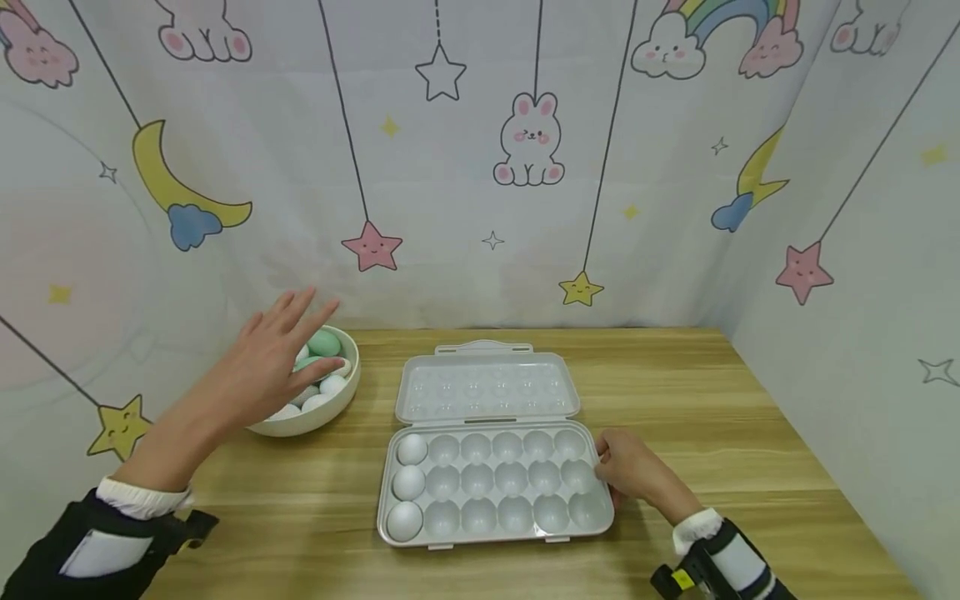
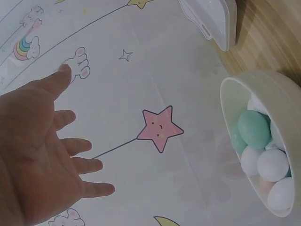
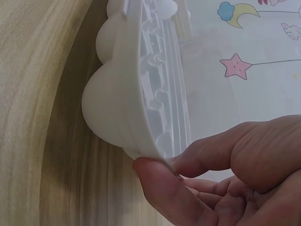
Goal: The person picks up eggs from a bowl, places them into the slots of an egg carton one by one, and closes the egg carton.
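An open egg box (image 1: pixel 497 483) lies on the table, three white eggs (image 1: pixel 408 483) filling its leftmost column and its lid (image 1: pixel 487 387) folded back. My right hand (image 1: pixel 637 471) pinches the box's right edge; the right wrist view shows thumb and finger (image 3: pixel 162 188) on the rim (image 3: pixel 153 136). My left hand (image 1: pixel 262 358), fingers spread and holding nothing, is over the bowl (image 1: pixel 300 425) in the head view. In the left wrist view the hand (image 2: pixel 47 155) appears apart from the bowl (image 2: pixel 282 89), which holds green (image 2: pixel 254 129) and white eggs (image 2: pixel 273 165).
The wooden table (image 1: pixel 660 383) extends around the box and bowl. Behind it hangs a pale cloth (image 1: pixel 465 200) printed with stars, rabbits and clouds, which also covers both sides.
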`<move>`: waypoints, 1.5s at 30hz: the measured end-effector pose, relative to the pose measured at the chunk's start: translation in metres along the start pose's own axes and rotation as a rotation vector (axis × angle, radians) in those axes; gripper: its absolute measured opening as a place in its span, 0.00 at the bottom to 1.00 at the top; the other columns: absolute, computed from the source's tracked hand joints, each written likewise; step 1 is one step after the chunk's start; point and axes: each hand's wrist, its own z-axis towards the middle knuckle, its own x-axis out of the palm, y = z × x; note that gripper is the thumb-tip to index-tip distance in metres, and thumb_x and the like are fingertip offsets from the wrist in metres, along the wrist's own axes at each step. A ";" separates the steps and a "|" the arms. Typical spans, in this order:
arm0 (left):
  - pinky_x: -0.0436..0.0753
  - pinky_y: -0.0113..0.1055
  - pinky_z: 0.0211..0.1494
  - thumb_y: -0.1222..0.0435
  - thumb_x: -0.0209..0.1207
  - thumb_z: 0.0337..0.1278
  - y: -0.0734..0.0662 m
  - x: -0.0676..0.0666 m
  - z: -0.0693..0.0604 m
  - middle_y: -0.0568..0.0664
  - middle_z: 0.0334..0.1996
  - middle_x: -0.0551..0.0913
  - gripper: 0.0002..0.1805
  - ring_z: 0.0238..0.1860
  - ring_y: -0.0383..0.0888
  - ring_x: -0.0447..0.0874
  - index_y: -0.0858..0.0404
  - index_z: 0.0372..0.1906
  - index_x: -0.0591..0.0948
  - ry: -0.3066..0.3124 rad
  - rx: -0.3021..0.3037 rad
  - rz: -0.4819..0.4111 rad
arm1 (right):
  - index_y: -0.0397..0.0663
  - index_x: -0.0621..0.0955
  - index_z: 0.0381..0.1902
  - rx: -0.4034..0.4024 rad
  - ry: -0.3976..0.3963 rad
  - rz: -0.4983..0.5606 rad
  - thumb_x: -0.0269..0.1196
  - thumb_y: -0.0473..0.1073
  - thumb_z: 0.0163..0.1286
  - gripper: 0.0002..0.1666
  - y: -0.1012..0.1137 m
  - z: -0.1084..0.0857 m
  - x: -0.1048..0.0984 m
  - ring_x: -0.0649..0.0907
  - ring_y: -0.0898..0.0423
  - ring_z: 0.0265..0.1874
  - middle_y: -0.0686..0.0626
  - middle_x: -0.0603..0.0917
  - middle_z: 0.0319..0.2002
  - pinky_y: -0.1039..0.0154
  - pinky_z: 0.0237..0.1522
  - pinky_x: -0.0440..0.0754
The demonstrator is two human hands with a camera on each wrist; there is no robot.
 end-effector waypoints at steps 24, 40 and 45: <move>0.59 0.72 0.71 0.59 0.63 0.71 0.074 0.069 0.033 0.77 0.76 0.53 0.42 0.74 0.78 0.52 0.66 0.81 0.58 0.213 -0.119 0.063 | 0.35 0.74 0.31 -0.011 -0.001 -0.013 0.59 0.23 0.58 0.07 0.001 0.000 0.000 0.82 0.49 0.12 0.43 0.78 0.20 0.55 0.16 0.83; 0.73 0.65 0.64 0.68 0.63 0.68 0.102 0.117 0.041 0.72 0.64 0.74 0.26 0.65 0.71 0.71 0.71 0.68 0.76 0.156 -0.081 0.055 | 0.33 0.75 0.33 0.005 0.003 -0.010 0.59 0.23 0.59 0.06 0.001 0.001 0.000 0.82 0.50 0.13 0.42 0.78 0.21 0.57 0.15 0.83; 0.72 0.64 0.65 0.70 0.65 0.65 0.103 0.124 0.041 0.72 0.62 0.76 0.24 0.64 0.70 0.71 0.73 0.64 0.79 0.129 -0.086 0.059 | 0.32 0.75 0.34 0.007 0.012 -0.012 0.58 0.23 0.60 0.05 -0.001 0.002 0.000 0.81 0.51 0.12 0.43 0.78 0.21 0.57 0.15 0.83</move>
